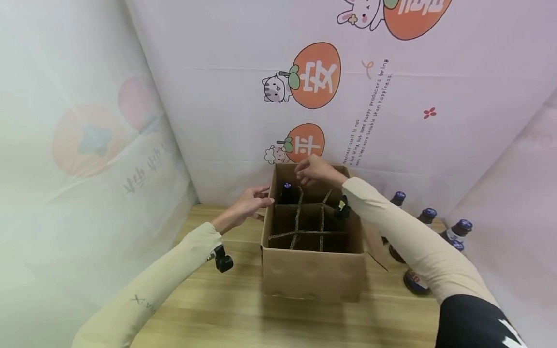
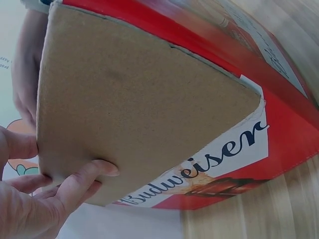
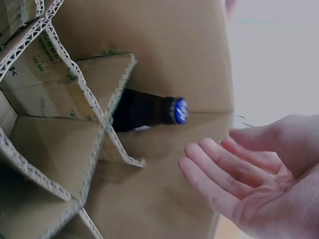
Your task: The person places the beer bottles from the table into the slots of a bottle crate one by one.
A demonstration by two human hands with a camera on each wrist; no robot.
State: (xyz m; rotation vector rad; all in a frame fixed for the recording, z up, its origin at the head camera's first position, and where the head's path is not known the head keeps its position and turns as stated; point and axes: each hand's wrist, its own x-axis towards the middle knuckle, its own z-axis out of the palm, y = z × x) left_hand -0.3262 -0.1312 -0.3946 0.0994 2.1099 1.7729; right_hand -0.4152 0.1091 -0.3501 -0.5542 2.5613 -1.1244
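A brown cardboard box (image 1: 311, 275) with cardboard dividers (image 1: 298, 217) stands on the table, its top open. One dark beer bottle (image 1: 287, 193) with a blue cap stands in the far left compartment. My left hand (image 1: 245, 208) holds the box's left side at the rim. In the left wrist view, fingers of that hand (image 2: 55, 199) rest on the plain flap (image 2: 139, 94), beside a red panel reading Budweiser (image 2: 219, 159). Over the far compartments is my right hand (image 1: 315, 170), fingers loosely bent and holding nothing. The right wrist view shows it (image 3: 249, 174) apart from the bottle cap (image 3: 180, 110).
Several capped beer bottles (image 1: 457, 232) stand right of the box, partly behind my right sleeve (image 1: 409, 237). A flap (image 1: 376, 241) sticks out at the box's right side. Behind the wooden table (image 1: 209, 309) hangs a printed white sheet (image 1: 230, 116).
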